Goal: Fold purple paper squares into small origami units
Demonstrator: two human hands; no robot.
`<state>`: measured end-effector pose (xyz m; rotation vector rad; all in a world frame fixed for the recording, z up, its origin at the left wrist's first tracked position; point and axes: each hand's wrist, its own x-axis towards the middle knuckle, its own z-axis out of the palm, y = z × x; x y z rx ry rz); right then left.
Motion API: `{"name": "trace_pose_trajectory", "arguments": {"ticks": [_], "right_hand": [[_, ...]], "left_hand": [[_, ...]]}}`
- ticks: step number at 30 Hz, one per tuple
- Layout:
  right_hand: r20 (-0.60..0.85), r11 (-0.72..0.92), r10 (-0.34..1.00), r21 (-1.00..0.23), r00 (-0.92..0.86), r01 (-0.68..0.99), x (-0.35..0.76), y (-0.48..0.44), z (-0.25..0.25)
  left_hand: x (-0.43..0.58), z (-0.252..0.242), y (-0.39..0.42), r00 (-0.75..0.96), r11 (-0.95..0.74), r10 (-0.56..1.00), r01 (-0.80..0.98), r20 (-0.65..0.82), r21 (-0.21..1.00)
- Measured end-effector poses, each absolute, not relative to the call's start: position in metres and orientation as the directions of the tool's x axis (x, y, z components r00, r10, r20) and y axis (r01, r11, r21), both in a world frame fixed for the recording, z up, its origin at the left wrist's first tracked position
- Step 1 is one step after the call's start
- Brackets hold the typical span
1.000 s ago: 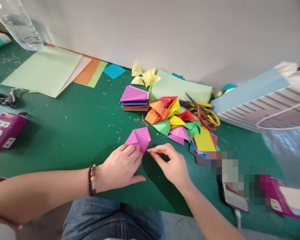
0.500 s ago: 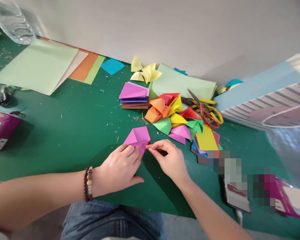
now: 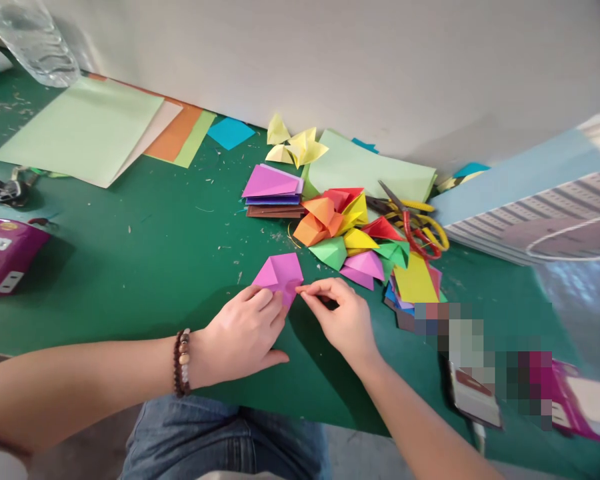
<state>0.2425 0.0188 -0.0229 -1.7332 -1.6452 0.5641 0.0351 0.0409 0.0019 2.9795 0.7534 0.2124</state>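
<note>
A purple sheet of origami paper [image 3: 286, 268], partly folded with visible creases, lies on the green table in front of me. My left hand [image 3: 247, 330] holds it down from the left, fingers curled over its lower part and thumb stretched out to the side. At the paper's right edge, the thumb and forefinger of my right hand [image 3: 341, 317] are pinched together on its corner. The lower end of the sheet is hidden under my left fingers. Just beyond it lie folded paper pieces in orange [image 3: 317, 223], green [image 3: 330, 252] and pink [image 3: 364, 268].
A stack of folded papers [image 3: 273, 190] and scissors [image 3: 413, 227] lie farther back. Large pale green sheets [image 3: 80, 127] spread at the left, near a clear bottle [image 3: 37, 43] and a purple power strip [image 3: 13, 257]. A phone [image 3: 475, 393] and a paper bag [image 3: 545, 193] are at the right.
The whole view has shifted slightly, so things appear a little farther right. Both hands keep their places on the purple origami paper, with hardly any movement.
</note>
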Motion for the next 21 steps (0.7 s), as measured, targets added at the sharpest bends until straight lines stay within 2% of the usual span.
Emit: {"name": "trace_pose_trajectory", "arguments": {"ticks": [7,16,18,21], "right_hand": [[0.165,-0.001,0.97,-0.731,0.179,0.683,0.249,0.036,-0.026],[0.409,0.15,0.894,-0.66,0.184,0.736,0.247,0.019,-0.022],[0.383,0.15,0.909,-0.673,0.167,0.724,0.244,0.017,-0.02],[0.265,0.158,0.964,-0.665,0.033,0.73,0.237,0.014,-0.018]], "left_hand": [[0.035,0.004,0.042,0.871,-0.878,0.476,0.463,0.122,0.117],[0.034,0.002,0.043,0.865,-0.875,0.482,0.467,0.14,0.131],[0.034,0.001,0.043,0.861,-0.873,0.486,0.47,0.15,0.128],[0.034,-0.001,0.042,0.855,-0.871,0.491,0.475,0.166,0.128]]}}
